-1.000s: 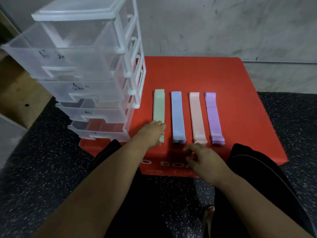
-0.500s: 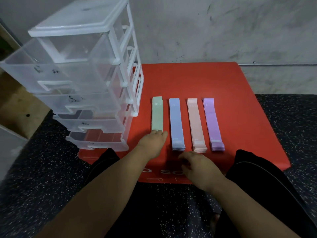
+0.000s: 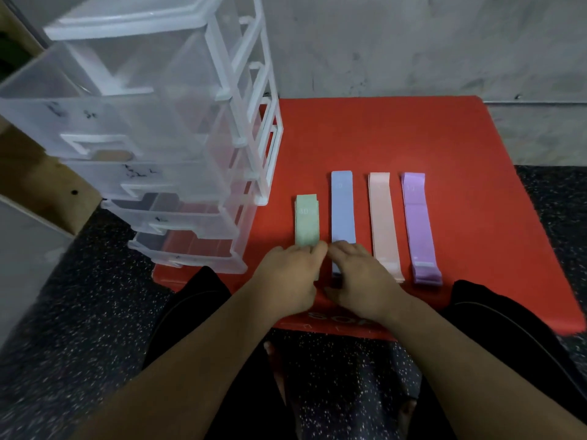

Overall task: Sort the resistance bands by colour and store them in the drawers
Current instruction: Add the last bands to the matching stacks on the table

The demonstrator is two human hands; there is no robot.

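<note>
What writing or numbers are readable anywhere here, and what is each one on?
"10": white print on the green band.
"SO": white letters on the near edge of the red mat; the rest is cut off.
Faint print on the purple band and the blue band: too blurred to read.
Black marker scribbles on the drawers: unreadable.

We have brought our right hand (image 3: 359,274) beside our left hand (image 3: 286,274), and the flat mint-green resistance band (image 3: 306,220) ahead of them now looks shorter, drawn nearer.

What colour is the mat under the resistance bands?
The flat mat is red, seen best in the head view.
</note>
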